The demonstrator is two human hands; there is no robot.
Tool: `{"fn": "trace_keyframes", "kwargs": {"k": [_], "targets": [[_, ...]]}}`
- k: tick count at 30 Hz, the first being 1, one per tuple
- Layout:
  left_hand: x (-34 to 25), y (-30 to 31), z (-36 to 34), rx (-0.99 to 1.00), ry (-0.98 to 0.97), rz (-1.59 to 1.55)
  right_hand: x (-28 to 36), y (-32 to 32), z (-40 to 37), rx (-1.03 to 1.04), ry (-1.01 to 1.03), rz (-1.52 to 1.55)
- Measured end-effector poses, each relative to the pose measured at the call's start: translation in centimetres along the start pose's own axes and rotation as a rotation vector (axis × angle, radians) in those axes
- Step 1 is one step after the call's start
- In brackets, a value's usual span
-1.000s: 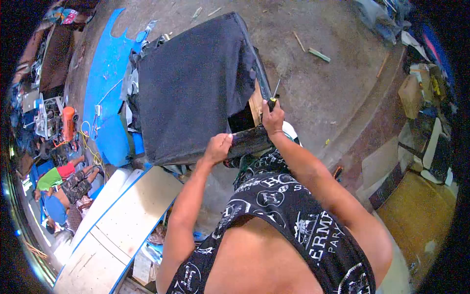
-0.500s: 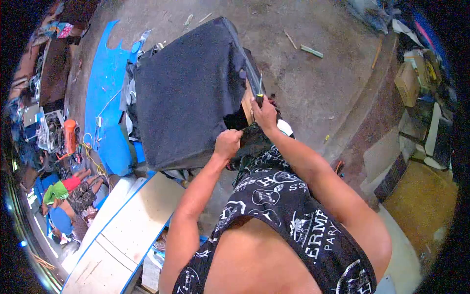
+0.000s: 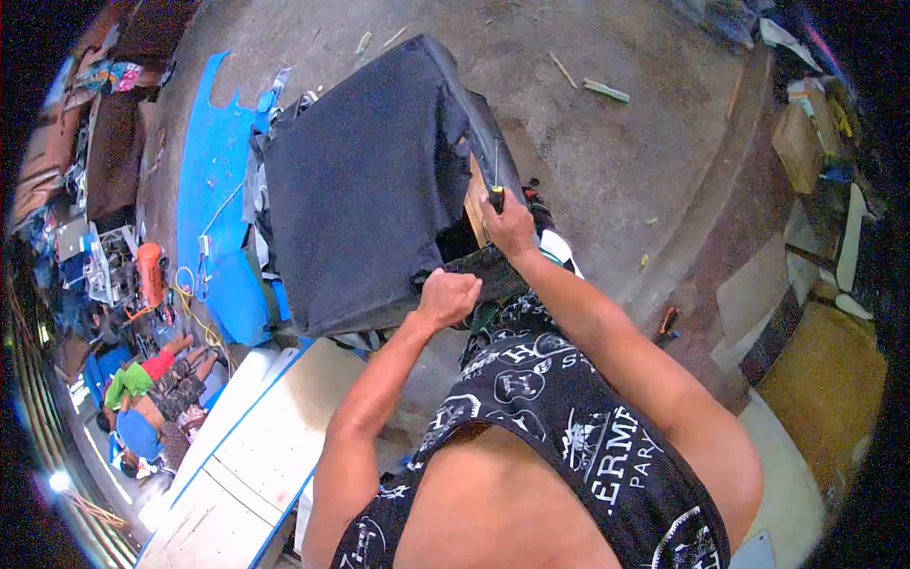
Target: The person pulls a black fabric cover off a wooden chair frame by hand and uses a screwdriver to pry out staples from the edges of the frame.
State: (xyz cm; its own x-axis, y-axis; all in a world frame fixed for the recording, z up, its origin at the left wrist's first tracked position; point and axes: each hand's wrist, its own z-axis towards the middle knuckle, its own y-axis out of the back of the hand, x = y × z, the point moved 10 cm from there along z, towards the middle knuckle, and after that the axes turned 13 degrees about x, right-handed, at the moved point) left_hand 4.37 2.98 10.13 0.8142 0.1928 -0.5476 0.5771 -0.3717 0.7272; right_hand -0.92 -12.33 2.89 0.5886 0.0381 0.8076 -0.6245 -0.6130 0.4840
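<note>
A boxy upholstered piece covered in black fabric [image 3: 355,180] stands in front of me, its cover pulled open along the right side. Light wood of its frame [image 3: 474,192] shows in that gap. My right hand [image 3: 510,226] is closed around a screwdriver [image 3: 498,198] with a black and yellow handle, its thin shaft pointing away from me along the fabric edge. My left hand [image 3: 449,298] is a fist at the near right corner, against the loose black fabric; the cloth between its fingers is mostly hidden.
A blue sheet [image 3: 213,152] lies on the floor to the left. Nearer stands a long white panel with blue edging [image 3: 242,465]. Other people [image 3: 147,403] are at far left, near an orange tank-like object [image 3: 150,273]. A cardboard box [image 3: 798,147] sits at right.
My left hand has turned and shifted slightly down and right along the fabric edge. The screwdriver has tilted a little to the left in my right hand. The whole view has shifted slightly.
</note>
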Motion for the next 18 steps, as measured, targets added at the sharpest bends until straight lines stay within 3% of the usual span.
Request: {"fn": "trace_keyframes", "kwargs": {"k": [3, 5, 6, 7, 9, 10, 12, 13, 15, 16, 18], "targets": [[-1.3, 2.3, 1.8, 0.069, -0.034, 0.038, -0.5, 0.0, 0.7, 0.000, -0.018, 0.041], [-3.8, 4.0, 2.0, -0.196, -0.393, -0.084, -0.8, -0.1, 0.3, -0.005, -0.029, 0.016], [-0.6, 0.5, 3.5, 0.034, -0.110, -0.460, -0.4, -0.1, 0.5, -0.016, -0.018, -0.011], [1.9, -2.5, 3.2, 0.088, 0.159, -0.736, -0.1, -0.2, 0.3, -0.010, -0.014, -0.009], [4.5, -4.4, 3.4, -0.153, 0.191, -0.932, -0.1, 0.0, 0.6, -0.006, -0.009, -0.021], [5.0, -5.2, 3.8, -0.152, 0.190, -0.933, -0.2, 0.0, 0.6, -0.046, 0.036, -0.021], [6.9, -5.7, 2.2, -0.394, 0.364, -1.234, 0.2, 0.4, 0.3, -0.061, 0.055, -0.008], [6.5, -5.9, 2.1, -0.397, 0.370, -1.243, 0.6, 0.9, 0.3, -0.084, 0.088, 0.006], [6.5, -5.0, 1.5, -0.630, 0.232, -1.528, 0.4, 0.6, 0.6, -0.092, 0.115, -0.028], [6.7, -5.2, 0.9, -0.623, 0.314, -1.525, 0.0, 0.2, 0.6, -0.075, 0.102, -0.022], [9.2, -6.5, -3.4, -0.728, 0.459, -2.019, -0.7, 0.4, 0.2, -0.047, 0.081, -0.024]]}}
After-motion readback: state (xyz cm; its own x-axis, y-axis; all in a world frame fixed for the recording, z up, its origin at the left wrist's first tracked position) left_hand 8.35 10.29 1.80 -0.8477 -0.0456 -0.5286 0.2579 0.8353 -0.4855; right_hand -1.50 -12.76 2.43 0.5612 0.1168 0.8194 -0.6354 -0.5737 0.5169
